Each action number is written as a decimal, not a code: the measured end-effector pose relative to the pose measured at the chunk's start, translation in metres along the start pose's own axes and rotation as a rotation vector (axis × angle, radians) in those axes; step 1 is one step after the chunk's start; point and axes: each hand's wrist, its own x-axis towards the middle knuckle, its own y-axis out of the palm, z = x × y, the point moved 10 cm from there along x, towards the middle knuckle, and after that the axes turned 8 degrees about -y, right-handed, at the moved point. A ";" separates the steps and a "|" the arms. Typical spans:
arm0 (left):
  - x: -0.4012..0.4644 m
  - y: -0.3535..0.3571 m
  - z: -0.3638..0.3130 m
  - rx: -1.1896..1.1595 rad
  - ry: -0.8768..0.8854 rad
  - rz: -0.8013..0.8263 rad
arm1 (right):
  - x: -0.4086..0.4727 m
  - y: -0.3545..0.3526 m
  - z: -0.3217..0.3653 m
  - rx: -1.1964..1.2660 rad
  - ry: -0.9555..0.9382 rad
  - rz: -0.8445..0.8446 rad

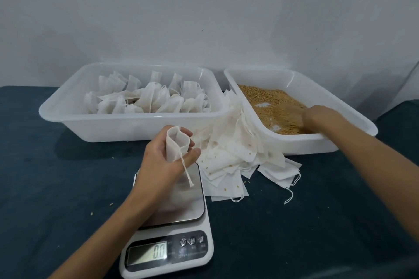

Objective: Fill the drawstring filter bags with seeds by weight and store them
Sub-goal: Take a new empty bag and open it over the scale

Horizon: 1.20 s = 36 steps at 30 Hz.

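Right hand (317,115) fingertips are buried, blurred, in the seeds (272,102)

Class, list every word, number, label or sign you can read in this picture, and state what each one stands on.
"0.0" or similar: only two digit shapes, seemingly zeros, show on the display of the kitchen scale; any decimal point is blurred.
Three round button symbols and the small print under them on the scale panel: too blurred to read.
Left tub, right tub, filter bags: no text visible.

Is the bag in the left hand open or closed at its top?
Open: the left hand holds the bag with its mouth spread, drawstring hanging loose.
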 end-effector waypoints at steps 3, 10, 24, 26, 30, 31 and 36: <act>0.000 0.002 0.001 0.016 -0.003 0.002 | -0.005 -0.006 0.041 -0.061 -0.180 0.005; 0.002 -0.002 0.002 0.002 -0.006 -0.007 | -0.018 -0.023 0.085 -0.074 -0.320 -0.106; 0.003 -0.002 0.004 -0.004 -0.022 -0.007 | -0.004 -0.010 0.043 0.492 -0.320 -0.144; 0.003 -0.002 0.005 0.002 -0.024 -0.010 | 0.002 -0.006 0.038 0.534 -0.283 -0.145; 0.003 -0.002 0.006 0.024 -0.027 -0.013 | 0.004 -0.005 0.043 0.603 -0.292 -0.126; 0.003 -0.002 0.006 0.027 -0.024 -0.015 | 0.003 -0.005 0.043 0.614 -0.287 -0.127; 0.003 -0.001 0.006 0.034 -0.022 -0.009 | -0.014 -0.034 0.039 0.601 -0.296 -0.261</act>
